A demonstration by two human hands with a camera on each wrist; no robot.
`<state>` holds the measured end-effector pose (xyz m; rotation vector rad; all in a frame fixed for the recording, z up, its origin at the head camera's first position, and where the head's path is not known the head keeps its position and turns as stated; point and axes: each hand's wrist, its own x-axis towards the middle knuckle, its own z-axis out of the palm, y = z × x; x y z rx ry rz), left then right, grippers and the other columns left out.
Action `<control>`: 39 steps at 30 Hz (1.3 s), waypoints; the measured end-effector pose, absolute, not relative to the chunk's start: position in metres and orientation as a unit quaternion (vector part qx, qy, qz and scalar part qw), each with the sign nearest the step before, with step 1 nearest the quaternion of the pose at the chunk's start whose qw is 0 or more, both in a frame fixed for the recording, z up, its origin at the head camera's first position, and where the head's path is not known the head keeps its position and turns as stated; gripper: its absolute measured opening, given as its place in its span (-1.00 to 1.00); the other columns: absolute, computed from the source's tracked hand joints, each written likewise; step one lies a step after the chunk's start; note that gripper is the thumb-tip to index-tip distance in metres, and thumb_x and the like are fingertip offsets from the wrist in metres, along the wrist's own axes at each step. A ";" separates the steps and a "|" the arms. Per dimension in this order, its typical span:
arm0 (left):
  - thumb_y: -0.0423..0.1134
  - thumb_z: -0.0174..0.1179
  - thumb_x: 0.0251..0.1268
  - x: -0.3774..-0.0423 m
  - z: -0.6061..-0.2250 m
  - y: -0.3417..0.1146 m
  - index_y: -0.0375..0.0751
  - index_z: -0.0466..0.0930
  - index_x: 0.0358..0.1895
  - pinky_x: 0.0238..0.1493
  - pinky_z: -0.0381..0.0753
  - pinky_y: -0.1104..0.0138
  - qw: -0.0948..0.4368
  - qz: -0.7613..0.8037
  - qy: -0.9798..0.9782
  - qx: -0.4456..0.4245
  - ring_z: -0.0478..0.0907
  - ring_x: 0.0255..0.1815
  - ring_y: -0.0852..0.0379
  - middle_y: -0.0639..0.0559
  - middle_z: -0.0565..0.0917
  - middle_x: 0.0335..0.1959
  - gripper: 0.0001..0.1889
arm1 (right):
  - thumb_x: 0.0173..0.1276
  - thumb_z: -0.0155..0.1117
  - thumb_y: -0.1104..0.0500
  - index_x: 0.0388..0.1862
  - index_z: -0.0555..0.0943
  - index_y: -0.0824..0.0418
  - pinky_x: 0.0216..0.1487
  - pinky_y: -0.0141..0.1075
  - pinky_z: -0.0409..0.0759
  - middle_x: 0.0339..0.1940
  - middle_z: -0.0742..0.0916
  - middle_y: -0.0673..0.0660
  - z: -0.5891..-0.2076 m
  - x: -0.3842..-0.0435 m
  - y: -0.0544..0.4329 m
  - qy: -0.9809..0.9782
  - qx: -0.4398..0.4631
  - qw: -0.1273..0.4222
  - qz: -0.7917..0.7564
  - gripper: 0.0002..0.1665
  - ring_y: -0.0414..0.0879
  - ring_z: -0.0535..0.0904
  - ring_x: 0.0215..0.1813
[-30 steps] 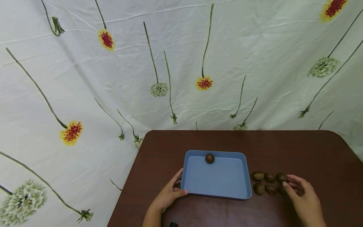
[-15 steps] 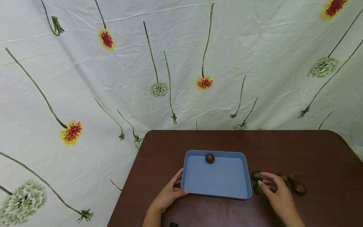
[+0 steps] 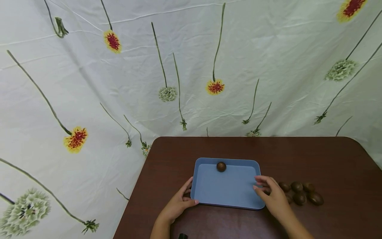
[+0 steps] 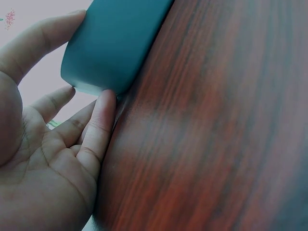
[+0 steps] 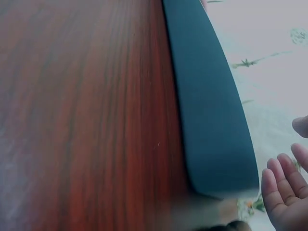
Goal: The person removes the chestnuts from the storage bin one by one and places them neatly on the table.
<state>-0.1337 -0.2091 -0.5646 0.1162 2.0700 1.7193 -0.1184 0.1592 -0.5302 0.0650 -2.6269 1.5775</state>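
A shallow blue tray point(image 3: 225, 186) lies on the dark brown table. One dark brown, glossy round piece, like a nut or small fruit point(image 3: 221, 166), sits in it by the far wall. My left hand point(image 3: 177, 205) grips the tray's near left corner, thumb at the front and fingers along the left side, as the left wrist view shows at the tray's corner point(image 4: 115, 48). My right hand point(image 3: 273, 196) hovers at the tray's right rim, fingers loosely bent; in the right wrist view nothing shows between that hand's point(image 5: 288, 192) fingers and thumb.
Several similar dark brown-green round pieces point(image 3: 299, 198) lie clustered on the table point(image 3: 337, 166) right of the tray, partly covered by the right hand. A small black object point(image 3: 183, 236) shows at the bottom edge. A white flowered cloth point(image 3: 134, 76) hangs behind the table.
My right hand has swept left over the round pieces, from the cluster's right end to the tray's right rim. The left hand, tray and the piece in it have stayed put.
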 end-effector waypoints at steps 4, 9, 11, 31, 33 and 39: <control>-0.11 0.40 0.30 -0.134 -0.565 -0.210 0.29 -0.07 0.65 0.09 0.61 0.19 0.225 0.626 0.746 0.043 0.63 0.05 0.00 -0.35 0.29 0.46 -0.02 | 0.44 0.35 0.16 0.26 0.55 0.25 0.08 -0.47 0.58 0.19 0.63 0.16 -0.532 -0.126 0.149 -0.851 0.041 0.026 0.523 -0.54 0.05 0.59 0.17; -0.12 0.40 0.30 -0.135 -0.566 -0.211 0.28 -0.07 0.65 0.09 0.61 0.21 0.227 0.629 0.742 0.047 0.63 0.05 0.00 -0.35 0.29 0.45 -0.02 | 0.40 0.38 0.20 0.27 0.56 0.23 0.09 -0.42 0.59 0.20 0.64 0.15 -0.534 -0.136 0.135 -0.846 0.039 0.001 0.531 -0.52 0.01 0.59 0.18; -0.12 0.40 0.30 -0.135 -0.566 -0.211 0.27 -0.07 0.65 0.09 0.61 0.21 0.227 0.630 0.742 0.049 0.63 0.05 0.00 -0.34 0.29 0.46 -0.02 | 0.39 0.39 0.19 0.28 0.55 0.22 0.10 -0.40 0.60 0.20 0.64 0.16 -0.535 -0.141 0.129 -0.846 0.038 -0.012 0.531 -0.50 0.01 0.59 0.20; -0.13 0.42 0.28 -0.135 -0.566 -0.211 0.23 -0.09 0.66 0.09 0.61 0.24 0.228 0.633 0.738 0.050 0.63 0.06 0.00 -0.35 0.26 0.48 0.02 | 0.37 0.41 0.15 0.40 0.47 0.27 0.34 0.02 0.50 0.34 0.57 0.27 -0.550 -0.180 0.089 -0.871 0.043 -0.065 0.485 -0.34 0.18 0.54 0.35; -0.13 0.42 0.28 -0.135 -0.566 -0.211 0.24 -0.09 0.66 0.08 0.61 0.24 0.229 0.633 0.738 0.051 0.63 0.04 0.00 -0.36 0.27 0.47 0.01 | 0.37 0.41 0.14 0.41 0.46 0.28 0.34 0.03 0.50 0.34 0.57 0.28 -0.549 -0.184 0.086 -0.874 0.045 -0.064 0.479 -0.33 0.20 0.54 0.35; -0.14 0.42 0.28 -0.134 -0.566 -0.210 0.22 -0.08 0.66 0.08 0.62 0.25 0.231 0.636 0.735 0.047 0.63 0.06 0.00 -0.36 0.28 0.46 0.01 | 0.35 0.42 0.15 0.40 0.46 0.29 0.29 0.05 0.54 0.28 0.58 0.30 -0.550 -0.195 0.079 -0.885 0.053 -0.045 0.460 -0.32 0.23 0.57 0.30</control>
